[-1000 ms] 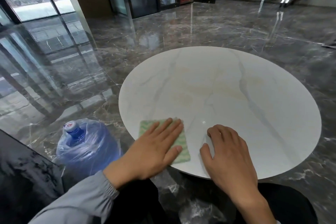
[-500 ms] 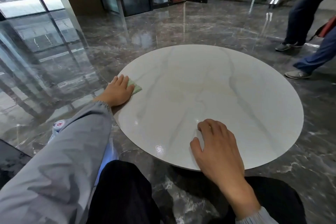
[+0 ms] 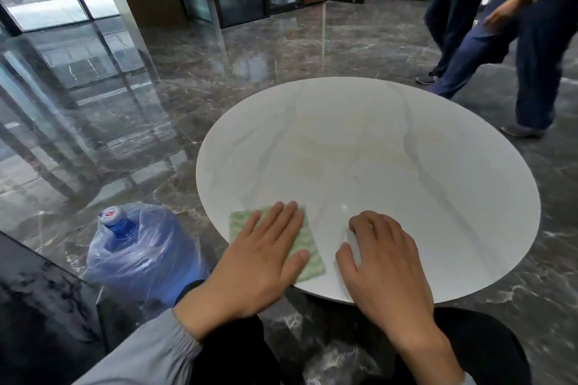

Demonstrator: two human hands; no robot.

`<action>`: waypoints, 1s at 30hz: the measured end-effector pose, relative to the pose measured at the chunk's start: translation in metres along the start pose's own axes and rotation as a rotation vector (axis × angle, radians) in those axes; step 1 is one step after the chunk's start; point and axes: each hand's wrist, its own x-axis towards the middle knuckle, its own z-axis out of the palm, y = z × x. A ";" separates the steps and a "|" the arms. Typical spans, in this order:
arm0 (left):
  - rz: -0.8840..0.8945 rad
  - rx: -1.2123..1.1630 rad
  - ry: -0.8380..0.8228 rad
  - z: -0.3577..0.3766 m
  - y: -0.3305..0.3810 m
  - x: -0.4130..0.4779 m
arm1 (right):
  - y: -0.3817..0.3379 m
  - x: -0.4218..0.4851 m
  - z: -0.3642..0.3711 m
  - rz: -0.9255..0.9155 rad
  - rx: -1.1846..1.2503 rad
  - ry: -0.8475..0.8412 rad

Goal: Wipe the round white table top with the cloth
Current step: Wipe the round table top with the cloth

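The round white table top (image 3: 391,166) with faint grey veins fills the middle of the view. A green and white patterned cloth (image 3: 308,244) lies flat near its front left edge. My left hand (image 3: 256,262) presses flat on the cloth with straight fingers and covers most of it. My right hand (image 3: 384,259) rests on the table's front edge just right of the cloth, its fingers curled with the tips on the surface, holding nothing.
A blue water jug (image 3: 140,250) wrapped in clear plastic stands on the floor left of the table. Two people (image 3: 500,40) walk past the far right edge of the table. Glass walls rise on the left over the dark marble floor (image 3: 219,78).
My left hand has slid the cloth from the table's far left edge back to the front left edge. The right hand stayed put. The walking people have come closer.
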 end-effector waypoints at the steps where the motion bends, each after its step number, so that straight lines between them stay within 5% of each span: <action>1: -0.012 -0.016 -0.009 -0.002 -0.005 0.005 | 0.000 0.000 0.000 -0.001 0.000 -0.004; 10: -0.321 -0.020 0.035 -0.029 -0.102 0.088 | 0.000 0.000 -0.002 -0.002 0.027 0.010; 22: -0.015 0.007 0.018 0.004 0.023 0.016 | -0.001 -0.001 -0.002 -0.012 0.039 0.013; 30: -0.231 -0.022 -0.016 -0.020 -0.056 0.071 | 0.001 -0.002 -0.001 -0.019 0.063 0.054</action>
